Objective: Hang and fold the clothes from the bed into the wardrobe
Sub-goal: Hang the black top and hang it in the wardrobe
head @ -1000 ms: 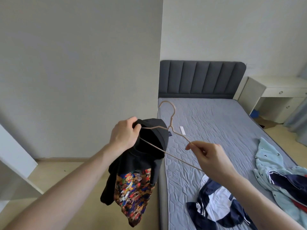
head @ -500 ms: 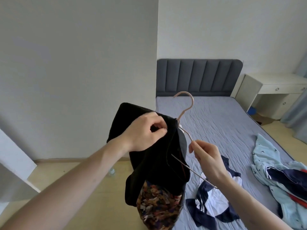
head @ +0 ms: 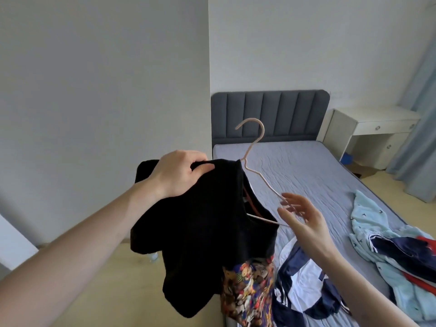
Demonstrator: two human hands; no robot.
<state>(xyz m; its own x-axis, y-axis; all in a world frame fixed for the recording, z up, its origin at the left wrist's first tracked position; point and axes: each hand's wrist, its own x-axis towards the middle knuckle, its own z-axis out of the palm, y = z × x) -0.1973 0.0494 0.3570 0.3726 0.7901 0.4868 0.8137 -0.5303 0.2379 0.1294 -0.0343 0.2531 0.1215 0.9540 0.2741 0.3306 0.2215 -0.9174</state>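
Step in hand: getting the black shirt [head: 200, 232] onto the hanger [head: 253, 147], held up in the air beside the bed [head: 306, 175], not yet near any wardrobe (none in view)

Left hand [head: 181, 175] grips the shirt's shoulee fabric at the top, fingers curled round a bunch of cloth, likely pinning the hanger's left arm under it, can't see that part. Right hand [head: 304, 218] is spread, fingers straight and apart, holding nothing; fingertips sit right at the bare right arm of the hanger, touching or just off it, can't tell which

Hanger's left side is inside the shirt; its right arm and lower wire stick out through the neck opening, hook up and free. Shirt hangs lopsided, printed front panel dangling low

Next move, by my read: right hand needs to take the shirt's neck edge or right shoulder and pull it over the exposed hanger arm while left keeps the top steady. Risk: the wire slips out of the neck

Still on the bed: navy-white garment [head: 304, 286], light blue one [head: 368, 223] with a navy-red piece [head: 405, 256] on it, so task is early
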